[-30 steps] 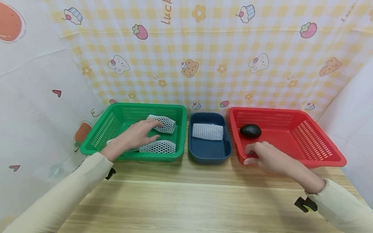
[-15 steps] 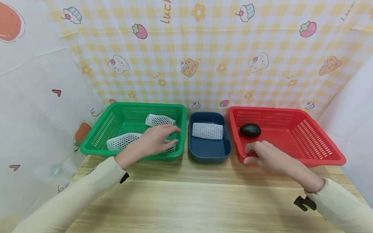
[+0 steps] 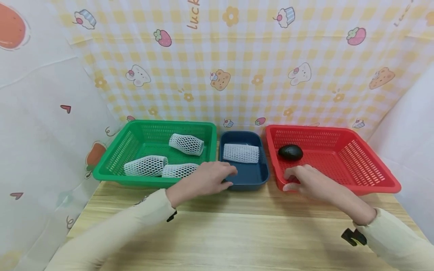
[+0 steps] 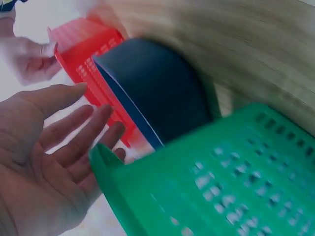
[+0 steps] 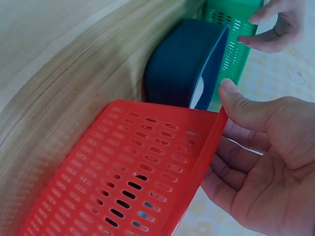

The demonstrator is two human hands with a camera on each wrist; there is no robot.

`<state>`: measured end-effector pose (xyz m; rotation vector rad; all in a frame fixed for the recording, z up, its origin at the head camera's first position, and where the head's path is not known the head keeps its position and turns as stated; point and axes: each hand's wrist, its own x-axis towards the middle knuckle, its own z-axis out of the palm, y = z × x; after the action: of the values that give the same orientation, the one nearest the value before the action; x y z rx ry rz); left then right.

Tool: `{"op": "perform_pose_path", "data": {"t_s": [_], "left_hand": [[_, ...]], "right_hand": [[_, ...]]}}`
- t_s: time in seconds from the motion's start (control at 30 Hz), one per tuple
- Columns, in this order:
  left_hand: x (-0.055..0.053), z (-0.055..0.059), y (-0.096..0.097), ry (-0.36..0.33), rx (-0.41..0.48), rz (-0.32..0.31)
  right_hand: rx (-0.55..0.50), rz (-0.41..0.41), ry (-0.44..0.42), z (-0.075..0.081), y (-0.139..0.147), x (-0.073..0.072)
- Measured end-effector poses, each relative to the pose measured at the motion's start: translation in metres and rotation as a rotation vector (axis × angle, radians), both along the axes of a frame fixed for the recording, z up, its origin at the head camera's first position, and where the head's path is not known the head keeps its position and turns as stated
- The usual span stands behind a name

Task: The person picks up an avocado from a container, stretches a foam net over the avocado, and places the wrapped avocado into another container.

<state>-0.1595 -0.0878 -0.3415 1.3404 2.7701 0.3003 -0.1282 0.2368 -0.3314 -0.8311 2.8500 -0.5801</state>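
My left hand (image 3: pixel 210 177) hovers over the near left edge of the dark blue bin (image 3: pixel 245 177), holding nothing, fingers loosely spread and thumb apart. Inside that bin lies a white foam net sleeve (image 3: pixel 241 153), toward the back. My right hand (image 3: pixel 308 180) grips the near left corner of the red basket (image 3: pixel 379 187); in the right wrist view the thumb (image 5: pixel 241 105) is outside the rim and the fingers go over to the inner side. A dark avocado (image 3: pixel 290 152) rests in the red basket, just beyond the right hand.
To the left stands a green basket (image 3: pixel 108 175) with a foam-netted piece (image 3: pixel 186 144) at the back and two more (image 3: pixel 145 166) along its front. The wooden table (image 3: pixel 217 233) stretches in front of the containers. A checked cloth (image 3: pixel 190 75) hangs behind.
My left hand has moved right, out of the green basket and over to the blue bin, with nothing in it. The right hand stays on the red basket's corner.
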Motion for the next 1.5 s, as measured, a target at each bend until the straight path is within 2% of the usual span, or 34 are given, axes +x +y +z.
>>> {"op": "perform_pose_path", "data": {"t_s": [0.13, 0.3, 0.43, 0.6, 1.07, 1.33, 1.5], "left_hand": [[0.003, -0.003, 0.015, -0.012, -0.079, 0.006], [0.004, -0.009, 0.027, -0.034, -0.132, 0.028], [0.004, -0.014, 0.03, -0.032, -0.131, 0.046], [0.004, -0.018, 0.031, 0.015, -0.123, 0.049], [0.005, -0.018, 0.035, 0.041, -0.16, 0.054], [0.005, -0.019, 0.036, 0.071, -0.174, 0.037], [0.005, -0.02, 0.037, 0.076, -0.193, 0.043]], "right_hand": [[0.011, -0.015, -0.003, 0.001, 0.0, 0.001], [0.012, -0.01, -0.016, 0.0, 0.0, -0.001], [0.015, -0.012, -0.025, 0.0, 0.0, -0.001], [0.019, -0.01, -0.027, 0.001, 0.001, -0.001], [0.006, 0.019, -0.049, 0.003, 0.003, -0.002], [0.018, 0.133, -0.087, 0.013, 0.012, -0.012], [0.035, 0.104, -0.125, 0.027, 0.021, -0.024]]}}
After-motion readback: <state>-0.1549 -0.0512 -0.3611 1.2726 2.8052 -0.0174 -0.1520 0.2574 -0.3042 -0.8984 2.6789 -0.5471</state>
